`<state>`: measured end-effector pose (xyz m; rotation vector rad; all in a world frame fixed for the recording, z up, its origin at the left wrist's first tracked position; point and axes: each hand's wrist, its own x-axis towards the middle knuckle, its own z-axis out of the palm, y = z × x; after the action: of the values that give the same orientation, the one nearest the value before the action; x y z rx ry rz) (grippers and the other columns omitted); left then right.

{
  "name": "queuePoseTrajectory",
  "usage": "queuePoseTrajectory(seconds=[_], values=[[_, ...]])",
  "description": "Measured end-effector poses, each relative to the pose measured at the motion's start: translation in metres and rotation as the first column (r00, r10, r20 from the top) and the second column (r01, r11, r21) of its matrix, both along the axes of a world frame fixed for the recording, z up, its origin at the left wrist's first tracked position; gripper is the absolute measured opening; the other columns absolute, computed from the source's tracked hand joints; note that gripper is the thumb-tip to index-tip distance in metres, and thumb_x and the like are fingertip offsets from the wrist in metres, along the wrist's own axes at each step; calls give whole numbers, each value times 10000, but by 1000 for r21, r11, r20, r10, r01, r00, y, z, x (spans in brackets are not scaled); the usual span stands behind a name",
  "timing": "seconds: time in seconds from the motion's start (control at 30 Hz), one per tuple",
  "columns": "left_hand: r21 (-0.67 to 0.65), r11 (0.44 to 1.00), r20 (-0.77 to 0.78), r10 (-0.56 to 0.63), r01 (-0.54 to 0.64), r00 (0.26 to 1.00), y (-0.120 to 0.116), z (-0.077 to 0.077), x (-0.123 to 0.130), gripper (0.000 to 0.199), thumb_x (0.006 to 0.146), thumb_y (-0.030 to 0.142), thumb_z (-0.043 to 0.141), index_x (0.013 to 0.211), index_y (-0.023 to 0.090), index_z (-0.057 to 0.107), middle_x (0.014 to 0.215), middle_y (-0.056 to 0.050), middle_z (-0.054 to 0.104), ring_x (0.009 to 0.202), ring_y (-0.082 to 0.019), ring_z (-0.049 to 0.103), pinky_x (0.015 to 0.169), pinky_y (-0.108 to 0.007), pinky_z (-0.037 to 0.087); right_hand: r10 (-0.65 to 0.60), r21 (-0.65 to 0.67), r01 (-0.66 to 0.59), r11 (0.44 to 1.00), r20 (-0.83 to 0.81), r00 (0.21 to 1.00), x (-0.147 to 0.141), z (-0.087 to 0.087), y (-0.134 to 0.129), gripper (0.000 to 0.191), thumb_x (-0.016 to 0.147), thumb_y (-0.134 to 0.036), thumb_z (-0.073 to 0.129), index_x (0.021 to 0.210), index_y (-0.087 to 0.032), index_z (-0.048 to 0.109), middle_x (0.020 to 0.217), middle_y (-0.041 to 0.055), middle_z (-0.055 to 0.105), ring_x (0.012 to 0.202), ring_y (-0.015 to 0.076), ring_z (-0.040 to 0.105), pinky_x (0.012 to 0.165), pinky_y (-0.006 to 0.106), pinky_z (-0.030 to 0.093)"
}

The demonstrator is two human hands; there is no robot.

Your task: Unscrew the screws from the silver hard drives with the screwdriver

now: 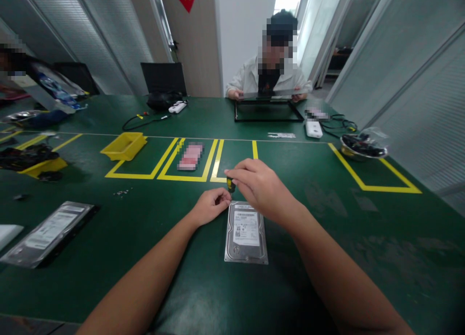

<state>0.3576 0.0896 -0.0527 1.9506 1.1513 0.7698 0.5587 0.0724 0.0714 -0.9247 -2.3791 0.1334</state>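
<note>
A silver hard drive with a white label lies flat on the green table, between my forearms. My right hand is closed around the top of a short black and yellow screwdriver, held upright over the drive's far left corner. Beside that corner is my left hand, its fingers curled and its fingertips close to the screwdriver's lower end. Whether those fingertips pinch anything is too small to tell.
Another hard drive lies at the left. Beyond my hands are a yellow tray and yellow tape outlines. A metal bowl stands at the right. Across the table, a person holds a panel above a black frame.
</note>
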Motion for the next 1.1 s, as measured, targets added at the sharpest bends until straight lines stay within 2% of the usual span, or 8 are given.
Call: queuePoseTrajectory(seconds=[0.53, 1.1], values=[[40, 999, -29, -6, 7, 1000, 1, -1, 0, 75, 838, 197, 571, 794, 142, 596, 693, 35, 566, 614, -109, 478, 567, -221, 338, -7, 80, 8, 997, -13, 1000, -7, -3, -3, 291, 960, -151, 435, 1099, -85, 682, 1004, 137, 622, 932, 218, 547, 853, 359, 463], [33, 999, -19, -10, 10, 1000, 0, 0, 0, 60, 835, 190, 573, 809, 144, 600, 699, 38, 565, 616, -109, 480, 568, -224, 337, -19, 41, 20, 999, -31, 999, -6, -3, -2, 312, 947, -139, 447, 1150, -58, 671, 1033, 154, 619, 950, 228, 563, 868, 382, 476]])
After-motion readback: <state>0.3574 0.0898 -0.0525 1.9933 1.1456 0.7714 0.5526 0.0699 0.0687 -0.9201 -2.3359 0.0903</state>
